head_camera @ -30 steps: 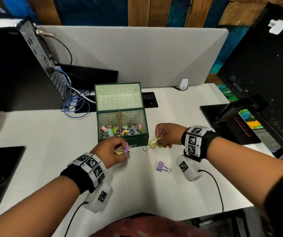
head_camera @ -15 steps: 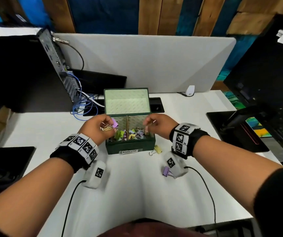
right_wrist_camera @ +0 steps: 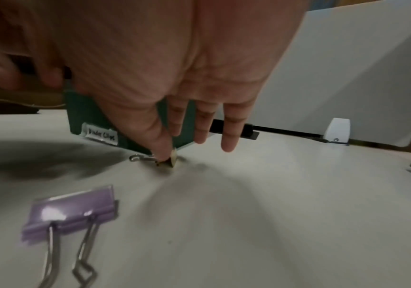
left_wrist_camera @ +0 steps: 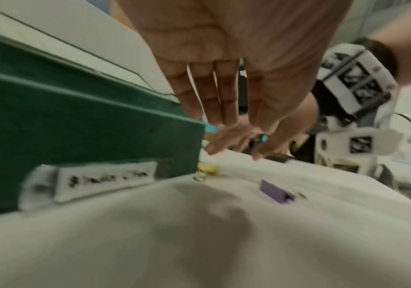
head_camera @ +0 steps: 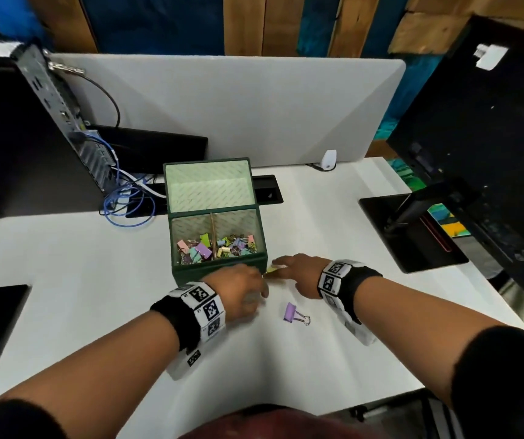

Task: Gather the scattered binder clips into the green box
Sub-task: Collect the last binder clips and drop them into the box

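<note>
Centrally, the open green box (head_camera: 219, 272) holds mixed coloured binder clips (head_camera: 216, 247) in both compartments. Beside its front corner, the right hand (head_camera: 298, 274) pinches a yellow clip (head_camera: 272, 269); the left hand (head_camera: 241, 293) hovers spread; a purple clip (head_camera: 290, 313) lies nearby.

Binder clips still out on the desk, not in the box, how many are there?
2. A yellow clip sits by the green box's front right corner, pinched by the right hand. A purple clip lies nearer, untouched. The hands may hide others.
</note>
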`<state>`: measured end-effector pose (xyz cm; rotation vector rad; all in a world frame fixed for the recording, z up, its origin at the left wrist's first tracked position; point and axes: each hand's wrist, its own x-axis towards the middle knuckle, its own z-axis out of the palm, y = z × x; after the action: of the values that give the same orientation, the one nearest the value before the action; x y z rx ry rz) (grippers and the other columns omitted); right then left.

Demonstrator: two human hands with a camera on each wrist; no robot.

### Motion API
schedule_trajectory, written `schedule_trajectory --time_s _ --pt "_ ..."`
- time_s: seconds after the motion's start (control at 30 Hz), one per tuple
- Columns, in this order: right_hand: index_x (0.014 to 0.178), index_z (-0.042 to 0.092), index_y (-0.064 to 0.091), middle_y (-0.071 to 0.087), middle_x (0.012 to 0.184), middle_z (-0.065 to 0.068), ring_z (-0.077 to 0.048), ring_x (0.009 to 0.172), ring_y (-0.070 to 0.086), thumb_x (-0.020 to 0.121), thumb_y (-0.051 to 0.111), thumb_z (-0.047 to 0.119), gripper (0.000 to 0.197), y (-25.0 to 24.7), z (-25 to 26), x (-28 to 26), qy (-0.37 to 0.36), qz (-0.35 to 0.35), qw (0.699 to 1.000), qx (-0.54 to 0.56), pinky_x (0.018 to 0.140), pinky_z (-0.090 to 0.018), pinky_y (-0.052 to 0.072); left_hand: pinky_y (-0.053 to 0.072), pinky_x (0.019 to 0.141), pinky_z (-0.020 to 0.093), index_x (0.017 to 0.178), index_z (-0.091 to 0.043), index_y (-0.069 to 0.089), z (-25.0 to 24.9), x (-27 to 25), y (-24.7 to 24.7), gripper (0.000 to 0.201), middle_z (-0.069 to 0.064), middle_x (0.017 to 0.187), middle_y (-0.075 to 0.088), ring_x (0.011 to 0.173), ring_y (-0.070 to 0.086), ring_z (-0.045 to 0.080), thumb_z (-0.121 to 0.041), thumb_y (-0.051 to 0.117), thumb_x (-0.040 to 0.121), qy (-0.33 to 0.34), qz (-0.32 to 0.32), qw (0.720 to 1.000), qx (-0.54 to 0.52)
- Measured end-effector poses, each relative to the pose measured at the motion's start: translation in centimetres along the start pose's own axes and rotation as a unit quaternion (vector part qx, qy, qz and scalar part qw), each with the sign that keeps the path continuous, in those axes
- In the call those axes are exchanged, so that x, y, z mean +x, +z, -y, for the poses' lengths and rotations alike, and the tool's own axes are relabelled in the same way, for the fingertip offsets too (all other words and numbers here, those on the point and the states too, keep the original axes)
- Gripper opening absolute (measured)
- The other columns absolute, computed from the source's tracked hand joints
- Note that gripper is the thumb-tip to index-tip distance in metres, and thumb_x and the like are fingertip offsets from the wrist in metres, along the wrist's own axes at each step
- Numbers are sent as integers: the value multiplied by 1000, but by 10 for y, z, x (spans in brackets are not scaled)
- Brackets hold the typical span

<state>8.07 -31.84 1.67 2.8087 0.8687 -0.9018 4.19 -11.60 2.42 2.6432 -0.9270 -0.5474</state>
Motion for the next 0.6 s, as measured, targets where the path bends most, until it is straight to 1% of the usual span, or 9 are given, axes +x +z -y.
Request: schedule_trajectory --time_s 0.07,0.13,0.17,0.23,0.3,0.37,0.43,0.5,0.6 --pt "144 39 23 13 159 6 -25 142 21 86 43 -4 75 4 1 5 -3 13 999 -29 109 -41 36 40 103 33 119 -28 56 -14 10 14 35 -2 127 54 120 48 20 -30 51 85 23 44 998 33" --pt "145 35 24 14 159 5 -26 143 20 88 46 0 71 9 -2 8 3 19 999 -45 112 -44 32 37 105 34 124 -32 52 -25 18 25 40 -3 135 47 125 44 20 -26 52 85 31 72 995 54" --pt "146 33 24 17 158 4 -26 143 22 88 47 2 69 11 -4 10 11 22 999 -42 113 -44 31 36 106 36 127 -33 50 -29 23 29 43 -3 140 43 128 40 21 -24 53 85 28 91 994 61" --pt "145 31 26 24 156 2 -27 140 29 88 48 4 67 18 -11 8 30 22 999 -13 111 -44 33 35 109 39 132 -32 45 -34 31 34 49 -1 148 33 134 33 23 -21 53 85 25 122 989 75" --pt "141 28 33 33 150 0 -28 133 37 86 50 5 62 25 -19 2 41 -8 999 16 105 -42 39 34 109 41 136 -32 40 -37 39 37 52 0 151 27 137 29 25 -21 52 86 30 136 987 87" --pt "133 21 43 40 142 -2 -29 124 44 84 52 6 51 30 -28 -3 46 -44 997 41 97 -40 44 34 109 43 138 -32 37 -39 46 42 54 0 153 24 137 29 25 -21 51 88 35 148 984 96" --pt "122 12 51 44 136 -5 -30 115 50 82 55 7 40 34 -36 -6 46 -45 997 47 90 -38 48 35 109 42 139 -30 37 -42 49 45 53 0 154 24 137 29 24 -19 51 88 40 161 981 101" --pt "112 8 54 48 132 -6 -30 110 54 80 59 8 32 36 -41 -7 46 -24 998 46 86 -36 49 37 106 41 137 -27 39 -44 50 47 51 1 149 31 134 33 25 -16 50 88 42 157 982 96" --pt "99 8 59 52 126 -6 -30 104 58 79 59 8 20 37 -45 -8 43 -5 998 38 85 -36 50 44 95 40 126 -20 50 -42 48 47 39 6 133 46 122 43 28 -14 47 88 35 133 987 84"
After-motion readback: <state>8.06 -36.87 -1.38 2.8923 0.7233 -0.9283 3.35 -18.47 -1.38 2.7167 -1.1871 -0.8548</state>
